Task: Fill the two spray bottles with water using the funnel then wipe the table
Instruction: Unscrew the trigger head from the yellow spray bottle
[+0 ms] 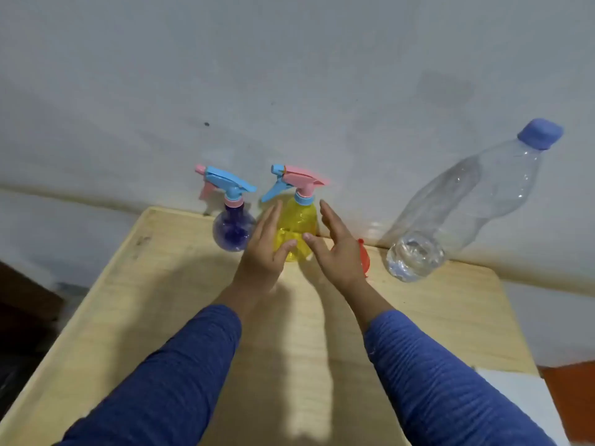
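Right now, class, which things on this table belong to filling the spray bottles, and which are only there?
Belong to the job:
purple spray bottle
yellow spray bottle
red funnel, partly hidden behind the right hand
clear water bottle
left hand

Only there:
wooden table
grey wall

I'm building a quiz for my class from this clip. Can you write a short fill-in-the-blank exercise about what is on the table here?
1. The spray bottle between the two open hands has a ____ body.
2. The purple spray bottle stands to the ____ of it in the picture.
3. The clear water bottle is closed with a ____ cap.
4. The left hand and the right hand wear sleeves coloured ____.

Missing words: yellow; left; blue; blue
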A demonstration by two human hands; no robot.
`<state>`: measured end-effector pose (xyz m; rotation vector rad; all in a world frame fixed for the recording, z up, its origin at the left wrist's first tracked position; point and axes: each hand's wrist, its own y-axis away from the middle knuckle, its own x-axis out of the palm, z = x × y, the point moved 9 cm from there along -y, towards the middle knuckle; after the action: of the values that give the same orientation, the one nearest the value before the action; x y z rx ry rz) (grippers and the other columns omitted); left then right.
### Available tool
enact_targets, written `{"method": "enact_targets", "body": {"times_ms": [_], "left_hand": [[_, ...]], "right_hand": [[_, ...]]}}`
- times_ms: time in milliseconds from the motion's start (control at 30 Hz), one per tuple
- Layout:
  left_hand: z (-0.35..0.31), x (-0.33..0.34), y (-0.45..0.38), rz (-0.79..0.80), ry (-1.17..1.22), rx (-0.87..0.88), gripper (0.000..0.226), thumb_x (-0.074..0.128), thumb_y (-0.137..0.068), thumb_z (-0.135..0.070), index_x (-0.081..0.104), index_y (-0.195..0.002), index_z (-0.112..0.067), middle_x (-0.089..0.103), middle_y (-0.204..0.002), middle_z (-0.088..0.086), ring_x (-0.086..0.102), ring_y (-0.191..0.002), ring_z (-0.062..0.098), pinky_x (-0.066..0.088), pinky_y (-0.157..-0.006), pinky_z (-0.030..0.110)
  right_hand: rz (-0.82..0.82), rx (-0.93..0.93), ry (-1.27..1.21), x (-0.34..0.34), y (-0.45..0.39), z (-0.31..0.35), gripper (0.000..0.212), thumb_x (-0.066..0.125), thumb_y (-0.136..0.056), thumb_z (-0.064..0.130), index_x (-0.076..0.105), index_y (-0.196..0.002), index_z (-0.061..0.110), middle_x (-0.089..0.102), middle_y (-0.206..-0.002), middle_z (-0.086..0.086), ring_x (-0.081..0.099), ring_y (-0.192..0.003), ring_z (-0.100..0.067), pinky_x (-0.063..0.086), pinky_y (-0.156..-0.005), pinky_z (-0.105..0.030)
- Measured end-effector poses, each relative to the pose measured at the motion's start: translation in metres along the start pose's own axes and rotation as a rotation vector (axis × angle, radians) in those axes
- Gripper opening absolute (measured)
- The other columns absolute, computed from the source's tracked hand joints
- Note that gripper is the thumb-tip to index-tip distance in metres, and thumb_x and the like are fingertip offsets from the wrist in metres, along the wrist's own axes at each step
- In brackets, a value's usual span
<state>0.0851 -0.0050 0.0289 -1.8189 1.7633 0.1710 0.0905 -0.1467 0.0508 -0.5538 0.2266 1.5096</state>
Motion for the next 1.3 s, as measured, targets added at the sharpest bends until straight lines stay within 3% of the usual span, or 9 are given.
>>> {"method": "enact_targets", "body": {"times_ms": [133, 233, 300, 433, 567, 767, 1033, 1133, 1300], "left_hand": [[0.01, 0.008, -0.012, 0.037, 0.086, -0.113, 0.063, 0.046, -0.088, -0.028, 0.023, -0.147, -0.025, 0.039, -0.147, 0.001, 0.04, -0.131, 0.014, 0.035, -0.105, 0.029], [0.014, 0.008, -0.013, 0.004, 0.101, -0.154, 0.062, 0.046, -0.086, -0.027, 0.028, -0.145, -0.026, 0.046, -0.141, 0.0, 0.049, -0.124, 0.016, 0.042, -0.101, 0.038], [0.012, 0.008, -0.011, -0.009, 0.109, -0.152, 0.061, 0.047, -0.086, -0.027, 0.029, -0.145, -0.026, 0.044, -0.138, -0.009, 0.046, -0.122, 0.009, 0.043, -0.102, 0.038], [-0.005, 0.005, 0.008, -0.015, 0.11, -0.092, 0.054, 0.047, -0.091, -0.035, 0.029, -0.142, -0.036, 0.041, -0.135, -0.021, 0.048, -0.123, 0.005, 0.042, -0.1, 0.027], [-0.022, -0.01, 0.04, -0.035, 0.092, -0.102, 0.051, 0.058, -0.091, -0.025, 0.033, -0.133, -0.04, 0.038, -0.129, -0.03, 0.048, -0.116, 0.0, 0.031, -0.089, -0.001], [-0.038, -0.02, 0.09, 0.005, 0.101, -0.08, 0.051, 0.057, -0.09, -0.025, 0.035, -0.135, -0.035, 0.039, -0.129, -0.03, 0.035, -0.116, -0.026, 0.031, -0.093, 0.0], [-0.037, -0.019, 0.138, 0.039, 0.019, -0.128, 0.068, 0.073, -0.079, -0.021, 0.039, -0.138, -0.024, 0.045, -0.129, -0.016, 0.037, -0.112, -0.013, 0.026, -0.086, -0.007], [-0.034, -0.018, 0.146, 0.023, -0.028, -0.099, 0.068, 0.075, -0.076, -0.022, 0.044, -0.137, -0.018, 0.056, -0.128, -0.004, 0.044, -0.107, -0.007, 0.028, -0.084, -0.005], [-0.034, -0.018, 0.147, 0.015, -0.007, -0.098, 0.067, 0.071, -0.079, -0.029, 0.036, -0.137, -0.029, 0.055, -0.133, -0.001, 0.051, -0.113, 0.006, 0.033, -0.084, 0.005]], "right_hand": [[0.01, 0.044, -0.11, 0.011, -0.009, -0.014, 0.06, 0.065, -0.085, 0.024, 0.04, -0.14, 0.031, 0.048, -0.141, 0.009, 0.046, -0.128, -0.003, 0.04, -0.109, -0.034], [-0.029, 0.074, -0.169, 0.012, -0.01, -0.02, 0.056, 0.065, -0.086, 0.018, 0.045, -0.138, 0.03, 0.054, -0.137, 0.002, 0.051, -0.125, -0.009, 0.043, -0.106, -0.039], [-0.054, 0.1, -0.198, 0.009, -0.006, -0.02, 0.055, 0.065, -0.086, 0.015, 0.046, -0.135, 0.03, 0.056, -0.136, 0.002, 0.052, -0.124, -0.009, 0.043, -0.106, -0.038], [-0.102, 0.131, -0.221, 0.001, 0.017, -0.013, 0.054, 0.067, -0.082, 0.025, 0.046, -0.13, 0.041, 0.057, -0.134, 0.005, 0.051, -0.125, -0.007, 0.043, -0.106, -0.042], [-0.135, 0.141, -0.251, -0.008, 0.055, 0.001, 0.053, 0.067, -0.08, 0.027, 0.049, -0.128, 0.039, 0.057, -0.132, 0.004, 0.052, -0.123, -0.007, 0.046, -0.103, -0.042], [-0.187, 0.198, -0.292, -0.009, 0.113, 0.012, 0.055, 0.07, -0.082, 0.015, 0.051, -0.122, 0.046, 0.056, -0.13, 0.011, 0.052, -0.124, -0.006, 0.046, -0.102, -0.043], [-0.234, 0.259, -0.322, 0.0, 0.17, 0.012, 0.054, 0.072, -0.08, 0.009, 0.054, -0.121, 0.04, 0.06, -0.125, 0.005, 0.055, -0.12, -0.01, 0.047, -0.101, -0.045], [-0.238, 0.257, -0.311, 0.001, 0.18, 0.012, 0.052, 0.071, -0.078, 0.017, 0.054, -0.12, 0.042, 0.06, -0.124, 0.008, 0.055, -0.12, -0.009, 0.047, -0.101, -0.045], [-0.22, 0.244, -0.288, 0.001, 0.179, 0.016, 0.051, 0.071, -0.077, 0.021, 0.056, -0.124, 0.036, 0.06, -0.127, 0.002, 0.055, -0.12, -0.011, 0.048, -0.099, -0.046]]}}
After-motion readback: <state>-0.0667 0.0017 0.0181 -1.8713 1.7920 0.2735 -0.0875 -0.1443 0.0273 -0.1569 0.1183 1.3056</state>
